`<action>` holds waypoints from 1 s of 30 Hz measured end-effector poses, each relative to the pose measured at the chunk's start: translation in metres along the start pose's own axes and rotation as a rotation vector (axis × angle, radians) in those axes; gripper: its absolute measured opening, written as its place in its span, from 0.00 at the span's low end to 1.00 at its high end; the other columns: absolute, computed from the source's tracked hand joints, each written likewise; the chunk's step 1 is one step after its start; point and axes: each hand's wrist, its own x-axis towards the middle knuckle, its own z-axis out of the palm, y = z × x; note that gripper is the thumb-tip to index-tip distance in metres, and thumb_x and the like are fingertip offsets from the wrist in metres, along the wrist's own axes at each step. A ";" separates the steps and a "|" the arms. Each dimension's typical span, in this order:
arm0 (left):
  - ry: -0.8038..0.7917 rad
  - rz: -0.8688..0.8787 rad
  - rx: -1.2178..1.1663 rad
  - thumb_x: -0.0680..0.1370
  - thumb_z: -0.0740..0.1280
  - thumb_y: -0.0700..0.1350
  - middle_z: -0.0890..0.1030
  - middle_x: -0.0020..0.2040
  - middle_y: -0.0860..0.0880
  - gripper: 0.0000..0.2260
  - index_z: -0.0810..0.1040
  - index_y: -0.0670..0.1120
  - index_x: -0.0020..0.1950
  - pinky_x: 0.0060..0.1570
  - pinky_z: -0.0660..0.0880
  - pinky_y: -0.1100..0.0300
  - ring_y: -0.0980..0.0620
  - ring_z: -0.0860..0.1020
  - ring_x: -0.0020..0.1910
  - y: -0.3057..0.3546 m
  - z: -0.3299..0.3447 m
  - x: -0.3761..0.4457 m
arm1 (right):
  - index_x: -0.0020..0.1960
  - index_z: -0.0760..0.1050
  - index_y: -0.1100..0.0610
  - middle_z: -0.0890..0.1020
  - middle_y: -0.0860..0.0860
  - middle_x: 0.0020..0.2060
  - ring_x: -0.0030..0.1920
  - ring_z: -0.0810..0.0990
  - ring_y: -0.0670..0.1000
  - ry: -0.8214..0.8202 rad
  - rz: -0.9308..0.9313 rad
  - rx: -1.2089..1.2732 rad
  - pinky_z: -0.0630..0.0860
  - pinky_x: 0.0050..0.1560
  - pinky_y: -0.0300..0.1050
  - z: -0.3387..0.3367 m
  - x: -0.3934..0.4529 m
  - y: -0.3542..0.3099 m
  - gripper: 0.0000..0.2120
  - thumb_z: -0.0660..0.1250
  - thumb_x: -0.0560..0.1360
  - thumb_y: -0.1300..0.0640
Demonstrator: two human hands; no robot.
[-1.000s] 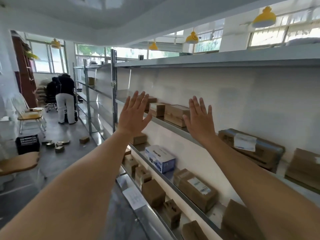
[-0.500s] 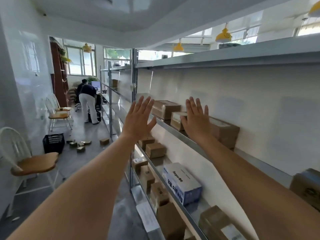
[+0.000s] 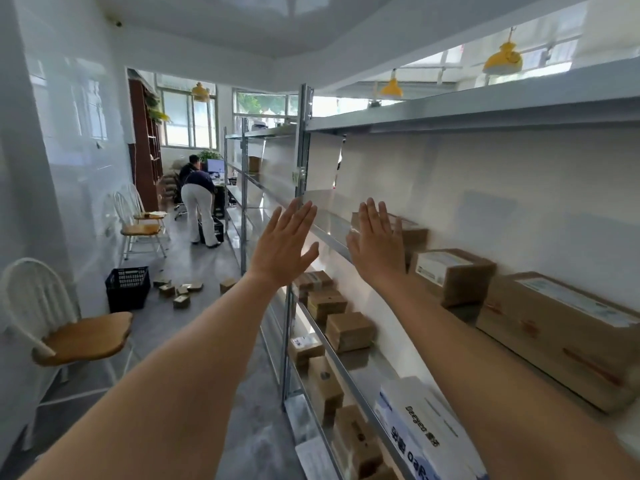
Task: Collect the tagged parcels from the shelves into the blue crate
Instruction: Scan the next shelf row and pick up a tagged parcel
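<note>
Currently both hands empty: left hand (image 3: 282, 249) and right hand (image 3: 377, 245) raised flat, fingers straight, before the shelves (image 3: 349, 252). Search step, likely. Labelled cardboard parcel (image 3: 452, 275) sits just beside right hand; dark crate (image 3: 127, 287) far back on floor. Next: grip parcel.

A: Both arms up in front of the grey metal shelving (image 3: 332, 233), left hand (image 3: 282, 245) and right hand (image 3: 377, 244) raised flat, fingers (image 3: 372, 216) straight, holding nothing.

B: And beside the right hand?

A: Brown cardboard parcels with white labels (image 3: 450, 275) on the upper shelf, more brown boxes (image 3: 348, 330) one shelf down.

B: Down the aisle?

A: A dark plastic crate (image 3: 127, 287) on the floor, small boxes (image 3: 181, 292) scattered beside it, and a person in white trousers (image 3: 201, 206) bending over.
</note>
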 end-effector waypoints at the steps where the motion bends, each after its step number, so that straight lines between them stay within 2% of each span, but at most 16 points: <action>1: -0.010 0.009 0.013 0.80 0.47 0.58 0.52 0.79 0.47 0.30 0.50 0.45 0.79 0.77 0.43 0.49 0.49 0.45 0.78 -0.015 0.010 0.005 | 0.80 0.41 0.55 0.41 0.52 0.79 0.78 0.38 0.53 -0.004 0.007 -0.001 0.39 0.77 0.57 0.012 0.015 -0.006 0.31 0.46 0.83 0.42; 5: -0.013 -0.011 0.024 0.79 0.42 0.59 0.50 0.79 0.48 0.31 0.48 0.45 0.79 0.77 0.43 0.49 0.49 0.44 0.78 -0.073 0.044 0.031 | 0.80 0.40 0.55 0.41 0.51 0.79 0.78 0.38 0.53 -0.002 0.043 0.012 0.36 0.75 0.56 0.050 0.070 -0.031 0.32 0.47 0.83 0.42; 9: -0.031 -0.035 0.013 0.78 0.40 0.60 0.49 0.79 0.48 0.32 0.46 0.46 0.79 0.76 0.41 0.50 0.49 0.43 0.78 -0.109 0.084 0.054 | 0.80 0.40 0.55 0.41 0.52 0.79 0.78 0.38 0.53 -0.018 0.012 -0.002 0.37 0.75 0.57 0.089 0.115 -0.047 0.31 0.47 0.83 0.43; 17: -0.003 -0.019 -0.006 0.79 0.40 0.60 0.49 0.79 0.48 0.32 0.47 0.45 0.79 0.77 0.44 0.48 0.49 0.44 0.78 -0.152 0.176 0.130 | 0.80 0.41 0.56 0.42 0.52 0.79 0.79 0.39 0.53 0.012 -0.028 -0.058 0.37 0.75 0.56 0.160 0.221 -0.044 0.31 0.48 0.83 0.44; 22: -0.004 -0.006 -0.020 0.78 0.39 0.60 0.48 0.79 0.48 0.32 0.46 0.45 0.79 0.77 0.44 0.49 0.49 0.43 0.78 -0.182 0.230 0.182 | 0.80 0.43 0.56 0.43 0.52 0.79 0.79 0.40 0.53 0.030 0.016 -0.060 0.37 0.75 0.55 0.194 0.286 -0.033 0.31 0.49 0.83 0.44; 30: -0.023 0.025 -0.134 0.79 0.42 0.59 0.48 0.79 0.48 0.31 0.47 0.45 0.79 0.77 0.43 0.49 0.49 0.44 0.78 -0.218 0.326 0.228 | 0.80 0.42 0.56 0.44 0.52 0.79 0.79 0.41 0.53 -0.024 0.013 -0.110 0.39 0.76 0.57 0.268 0.349 -0.050 0.31 0.49 0.83 0.45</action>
